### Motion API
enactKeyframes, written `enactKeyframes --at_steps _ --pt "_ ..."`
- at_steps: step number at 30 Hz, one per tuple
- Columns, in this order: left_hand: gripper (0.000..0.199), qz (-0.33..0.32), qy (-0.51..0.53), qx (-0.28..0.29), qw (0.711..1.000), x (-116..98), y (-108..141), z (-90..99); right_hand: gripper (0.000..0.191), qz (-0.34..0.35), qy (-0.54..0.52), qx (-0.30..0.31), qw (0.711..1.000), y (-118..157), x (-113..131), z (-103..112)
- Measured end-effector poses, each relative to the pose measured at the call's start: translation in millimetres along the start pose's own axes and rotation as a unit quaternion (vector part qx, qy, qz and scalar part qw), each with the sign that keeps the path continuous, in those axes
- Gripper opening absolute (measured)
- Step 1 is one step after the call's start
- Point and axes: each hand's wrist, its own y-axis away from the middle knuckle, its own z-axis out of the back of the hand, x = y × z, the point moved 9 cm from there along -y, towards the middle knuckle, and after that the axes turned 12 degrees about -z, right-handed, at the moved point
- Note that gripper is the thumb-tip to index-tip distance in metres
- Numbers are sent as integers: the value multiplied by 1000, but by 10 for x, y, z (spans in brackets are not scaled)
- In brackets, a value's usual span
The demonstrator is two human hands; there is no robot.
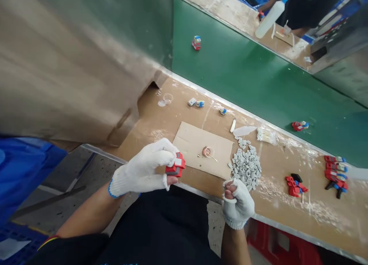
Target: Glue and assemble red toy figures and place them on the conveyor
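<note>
My left hand (pixel 146 167), in a white knitted glove, grips a red and grey toy part (pixel 176 164) with a pale square on its top. The thumb is below it and the fingers are above. My right hand (pixel 238 203), gloved with bare fingertips, is curled closed at the table's front edge; whatever it pinches, if anything, is hidden. Just beyond it lies a heap of small grey plastic pieces (pixel 246 166). Between the hands, farther back, a cardboard sheet (pixel 189 140) carries a small round pot (pixel 207 152) with a thin stick in it.
Cotton swabs (pixel 266 136) and a white tube (pixel 233 125) lie behind the heap. Red toy parts (pixel 293 186) and a row of toy figures (pixel 335 169) are at right. A green conveyor belt (pixel 235 66) runs behind, carrying toy parts. Another person is across it.
</note>
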Motion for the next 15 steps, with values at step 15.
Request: enactKeyframes --at_steps 15 --pt "23 -27 -48 34 998 438 -302 -243 9 65 91 26 993 -774 132 100"
